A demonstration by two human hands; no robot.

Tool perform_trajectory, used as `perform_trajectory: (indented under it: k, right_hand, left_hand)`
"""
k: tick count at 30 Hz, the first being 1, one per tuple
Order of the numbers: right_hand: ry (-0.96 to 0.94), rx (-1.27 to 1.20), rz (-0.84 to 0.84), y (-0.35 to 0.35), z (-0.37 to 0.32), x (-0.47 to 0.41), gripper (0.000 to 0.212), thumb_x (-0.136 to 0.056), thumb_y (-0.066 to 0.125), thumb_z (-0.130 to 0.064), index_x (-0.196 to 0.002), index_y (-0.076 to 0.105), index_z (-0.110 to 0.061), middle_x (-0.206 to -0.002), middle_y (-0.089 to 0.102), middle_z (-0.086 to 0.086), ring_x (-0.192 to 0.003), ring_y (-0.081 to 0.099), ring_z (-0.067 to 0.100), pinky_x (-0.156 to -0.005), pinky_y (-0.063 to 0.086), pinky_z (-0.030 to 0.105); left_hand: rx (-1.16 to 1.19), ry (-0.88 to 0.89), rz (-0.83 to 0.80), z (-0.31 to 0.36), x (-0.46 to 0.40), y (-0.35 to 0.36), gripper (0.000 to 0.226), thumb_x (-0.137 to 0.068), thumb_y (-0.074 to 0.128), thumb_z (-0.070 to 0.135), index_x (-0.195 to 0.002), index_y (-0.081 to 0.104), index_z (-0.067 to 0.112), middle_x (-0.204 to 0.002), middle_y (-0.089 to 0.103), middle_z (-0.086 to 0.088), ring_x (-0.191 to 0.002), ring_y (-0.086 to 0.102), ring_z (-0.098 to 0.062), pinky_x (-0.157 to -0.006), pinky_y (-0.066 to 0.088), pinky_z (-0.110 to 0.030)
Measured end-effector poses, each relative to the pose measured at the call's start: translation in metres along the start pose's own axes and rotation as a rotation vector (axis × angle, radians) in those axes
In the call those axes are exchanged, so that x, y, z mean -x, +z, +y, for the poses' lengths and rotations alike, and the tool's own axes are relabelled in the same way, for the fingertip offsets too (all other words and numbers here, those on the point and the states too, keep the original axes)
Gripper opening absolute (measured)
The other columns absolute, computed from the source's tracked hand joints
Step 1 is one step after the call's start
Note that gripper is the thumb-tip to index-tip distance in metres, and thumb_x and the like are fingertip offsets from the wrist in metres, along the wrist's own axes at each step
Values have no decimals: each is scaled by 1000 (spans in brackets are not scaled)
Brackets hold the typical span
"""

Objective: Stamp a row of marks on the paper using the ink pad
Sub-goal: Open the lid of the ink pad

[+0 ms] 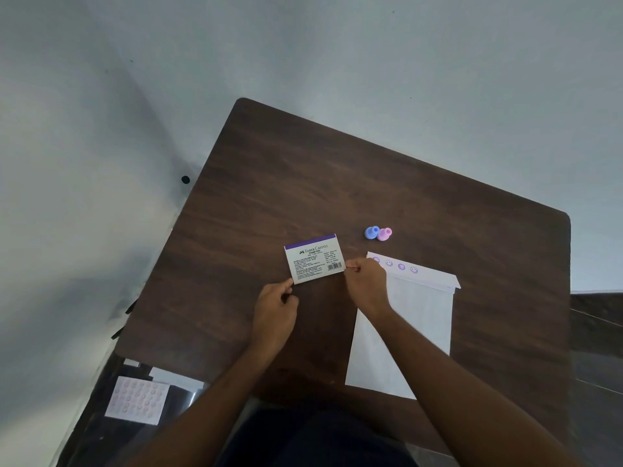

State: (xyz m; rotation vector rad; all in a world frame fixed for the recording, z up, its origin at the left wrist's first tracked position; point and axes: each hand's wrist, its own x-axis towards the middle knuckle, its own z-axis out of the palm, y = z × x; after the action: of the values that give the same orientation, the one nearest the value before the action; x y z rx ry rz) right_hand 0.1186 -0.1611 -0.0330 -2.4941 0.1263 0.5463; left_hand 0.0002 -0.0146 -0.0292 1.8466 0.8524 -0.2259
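Note:
The stamp pad (pixel 315 259), a white box with a purple strip and printed label, lies closed on the brown table (pixel 303 180). My left hand (pixel 274 315) pinches its near left corner, and my right hand (pixel 365 283) pinches its right edge. To the right lies the white paper (pixel 418 318) with a row of several purple smiley marks (pixel 401 266) along its far edge; my right hand covers part of that row. A blue stamp (pixel 372 232) and a pink stamp (pixel 384 233) stand side by side beyond the paper.
A white sheet with rows of pale round marks (pixel 136 399) lies on a dark lower surface at the near left, beside other papers. Grey walls meet behind the table's far corner. A dark ledge (pixel 596 308) shows at the right.

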Motion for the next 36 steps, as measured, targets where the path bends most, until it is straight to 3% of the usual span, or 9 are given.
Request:
perform_trajectory:
  k: [4,8,12,16,21,27,29,32,36]
  right_hand:
    - [-12,13,-21,-7,-4,-3,23,-95,51,-15,-94,72,-4,-101,73,12,-84,64,19,-71,49,25]
    - [-6,-42,-27,-22,-12,-7,22,-92,52,-13,-90,73,-5,-95,73,10,-84,66,20,-76,55,36]
    - [4,-112,-21,-32,-28,-10,22,-85,52,-10,-79,72,-4,-80,74,10,-73,67,21,-66,53,34]
    - [19,-134,3,-35,-43,-16,24,-86,49,-11,-82,71,-4,-79,72,8,-68,63,17,-61,52,29]
    - [-30,-172,43,-39,-62,-28,22,-83,51,-10,-83,70,0,-81,72,16,-74,67,29,-65,55,38]
    - [-39,-207,-56,-34,-80,-48,23,-87,54,-12,-103,70,-8,-99,72,8,-90,67,24,-83,57,45]
    - [-41,-198,-125,-33,-86,-54,26,-89,55,-12,-112,67,-8,-106,71,8,-95,66,23,-85,57,44]
    - [-22,-198,-246,-31,-93,-62,35,-87,55,-8,-121,62,-8,-117,66,8,-99,63,23,-79,58,35]
    - [-24,-107,-277,-23,-100,-72,26,-90,56,-8,-113,63,1,-115,64,16,-101,62,29,-90,55,44]
  left_hand:
    - [-42,46,12,4,0,-5,39,-88,59,13,-127,61,17,-105,57,6,-79,52,-3,-75,40,-17]
    - [4,85,83,10,4,-12,34,-87,58,12,-118,68,21,-100,61,11,-81,56,-2,-75,44,-15]
    - [55,107,145,18,-1,-18,28,-87,59,12,-110,71,23,-101,67,12,-86,61,3,-73,43,-6]
    - [137,53,205,30,-16,-23,23,-86,59,13,-99,76,21,-98,72,12,-85,61,12,-72,40,2]
    - [204,17,233,45,-34,-36,24,-82,54,20,-84,77,29,-80,72,22,-77,62,15,-64,42,-2]
    - [247,52,215,55,-55,-45,23,-86,58,23,-102,75,23,-85,72,21,-80,63,13,-71,50,-14]
    - [266,45,185,58,-64,-46,26,-90,57,22,-112,71,20,-99,71,14,-86,63,9,-74,51,-14]
    - [255,-16,93,59,-76,-45,37,-92,55,15,-129,60,17,-120,65,2,-105,61,-7,-84,55,-27]
    - [272,-72,43,60,-88,-44,41,-91,51,8,-131,58,18,-123,64,1,-101,61,-10,-68,52,-19]
